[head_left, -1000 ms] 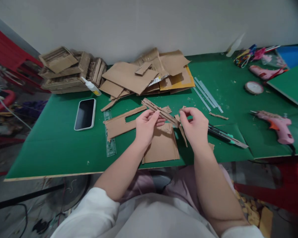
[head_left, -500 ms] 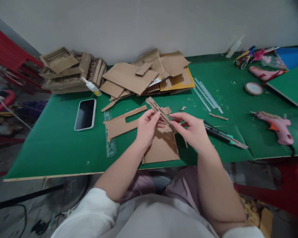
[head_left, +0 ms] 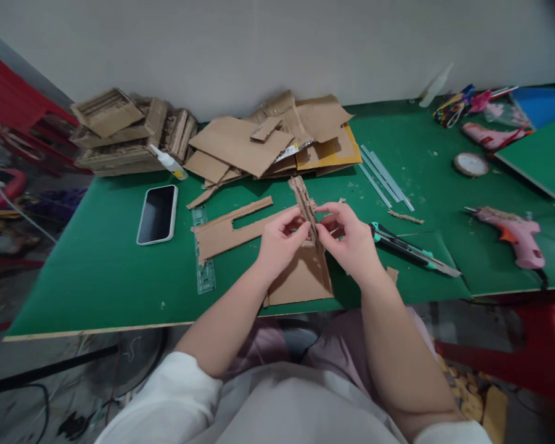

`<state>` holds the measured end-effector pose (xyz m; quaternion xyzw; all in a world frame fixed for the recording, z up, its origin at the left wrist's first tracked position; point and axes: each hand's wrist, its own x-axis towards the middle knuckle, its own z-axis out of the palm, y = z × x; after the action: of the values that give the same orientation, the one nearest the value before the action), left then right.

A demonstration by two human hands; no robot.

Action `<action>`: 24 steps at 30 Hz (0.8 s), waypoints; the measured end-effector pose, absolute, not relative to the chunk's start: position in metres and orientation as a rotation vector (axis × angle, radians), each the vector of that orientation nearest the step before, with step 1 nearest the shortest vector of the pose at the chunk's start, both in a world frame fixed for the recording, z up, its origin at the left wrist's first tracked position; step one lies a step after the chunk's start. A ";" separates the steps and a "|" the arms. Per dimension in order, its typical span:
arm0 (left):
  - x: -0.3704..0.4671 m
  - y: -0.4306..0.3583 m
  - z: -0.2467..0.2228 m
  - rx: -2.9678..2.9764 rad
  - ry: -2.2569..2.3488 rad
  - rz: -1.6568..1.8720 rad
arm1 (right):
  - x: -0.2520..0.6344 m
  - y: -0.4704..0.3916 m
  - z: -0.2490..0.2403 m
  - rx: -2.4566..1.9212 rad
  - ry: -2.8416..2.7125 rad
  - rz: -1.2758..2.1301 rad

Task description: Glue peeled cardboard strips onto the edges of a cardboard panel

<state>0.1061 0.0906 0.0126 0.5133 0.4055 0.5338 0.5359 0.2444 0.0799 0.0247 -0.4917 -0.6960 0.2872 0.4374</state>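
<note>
A narrow cardboard strip point(head_left: 304, 197) with rough, corrugated edges is pinched between both hands above the green table. My left hand point(head_left: 283, 239) grips its left side, thumb and fingers closed. On the other side my right hand point(head_left: 349, 237) holds it the same way, fingertips near its lower half. Below them lies a flat cardboard sheet point(head_left: 300, 282), partly covered by the hands. A notched cardboard piece point(head_left: 217, 240) rests left of my left hand, over a clear ruler point(head_left: 206, 277). Right of my right hand lies a utility knife point(head_left: 409, 250), its blade out.
Cardboard scraps point(head_left: 245, 145) and stacked cardboard boxes point(head_left: 115, 135) stand along the wall, near a glue bottle point(head_left: 169, 161). A phone point(head_left: 158, 214) lies left. Clear glue sticks point(head_left: 386, 176), a tape roll point(head_left: 470, 164) and a pink glue gun point(head_left: 513, 231) are on the right.
The cardboard strip has turned from a slant to more nearly upright in view. My left hand has shifted slightly right and lower; my right hand has moved a little left.
</note>
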 end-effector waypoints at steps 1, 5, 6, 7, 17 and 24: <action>0.107 0.090 0.013 1.247 0.982 1.254 | 0.244 0.080 0.025 -1.220 -1.722 0.672; 0.107 0.088 0.014 1.285 1.045 1.216 | 0.244 0.076 0.030 -1.185 -1.667 0.481; 0.107 0.088 0.013 1.300 1.060 1.212 | 0.244 0.075 0.031 -1.165 -1.662 0.485; 0.107 0.088 0.012 1.323 1.075 1.208 | 0.244 0.073 0.032 -1.144 -1.664 0.515; 0.107 0.088 0.010 1.526 1.116 1.246 | 0.245 0.076 0.027 -1.157 -1.756 0.516; 0.107 0.086 0.010 1.708 1.151 1.277 | 0.250 0.077 0.028 -1.185 -1.852 0.512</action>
<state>0.1072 0.0862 0.0097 0.6600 0.4445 0.4933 0.3514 0.2496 0.0770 0.0280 -0.4746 -0.7416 0.2049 0.4276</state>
